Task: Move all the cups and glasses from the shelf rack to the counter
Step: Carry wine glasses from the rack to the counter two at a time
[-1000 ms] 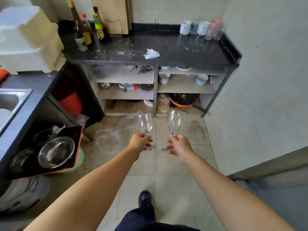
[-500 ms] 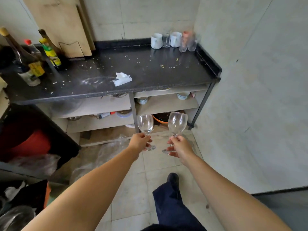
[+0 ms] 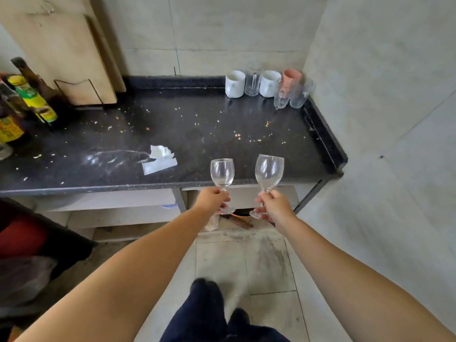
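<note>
fingers (image 3: 265,196) of the right hand (image 3: 276,208) curl round the stem of a wine glass (image 3: 269,172), and the left hand (image 3: 212,201) grips the stem of a second glass (image 3: 222,172) the same way. both glasses stand upright, bowls up and apart from each other, which keeps them from knocking. holding by the stem leaves each foot free below the hand, ready to be set flat. they hover just over the near edge of the dark counter (image 3: 222,134), not yet touching it. at the far right corner a cluster of cups (image 3: 235,83) and tumblers (image 3: 298,95) already stands against the wall, packed close, probably so the rest of the top stays free. a crumpled paper scrap (image 3: 159,160) lies left of the glasses, and bottles (image 3: 32,99) stand at the far left beside a leaning board (image 3: 61,53). crumbs dot the surface, so a bare patch near the cluster looks the safest landing spot. shelves (image 3: 118,215) under the counter are mostly hidden from here.
</note>
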The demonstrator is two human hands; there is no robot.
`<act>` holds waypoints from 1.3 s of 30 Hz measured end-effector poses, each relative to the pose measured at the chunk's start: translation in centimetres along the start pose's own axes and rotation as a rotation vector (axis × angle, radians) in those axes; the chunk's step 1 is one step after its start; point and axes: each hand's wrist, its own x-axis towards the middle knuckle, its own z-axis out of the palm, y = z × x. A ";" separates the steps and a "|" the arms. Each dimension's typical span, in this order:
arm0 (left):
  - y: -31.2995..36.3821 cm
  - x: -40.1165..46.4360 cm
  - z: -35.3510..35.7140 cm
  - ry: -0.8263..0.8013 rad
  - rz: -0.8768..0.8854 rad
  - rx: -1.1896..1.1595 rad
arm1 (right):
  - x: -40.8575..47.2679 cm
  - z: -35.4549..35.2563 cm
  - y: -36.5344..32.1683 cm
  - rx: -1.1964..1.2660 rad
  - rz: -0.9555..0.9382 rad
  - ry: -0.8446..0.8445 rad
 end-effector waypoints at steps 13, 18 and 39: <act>13.0 22.7 -1.3 -0.021 -0.007 0.026 | 20.4 1.4 -11.6 -0.027 -0.039 0.162; 16.5 28.7 -0.7 -0.040 -0.051 -0.026 | 26.9 1.4 -14.7 -0.038 0.026 0.187; 22.6 43.3 4.8 0.206 -0.022 -0.003 | 46.6 1.5 -20.5 -0.107 -0.114 0.062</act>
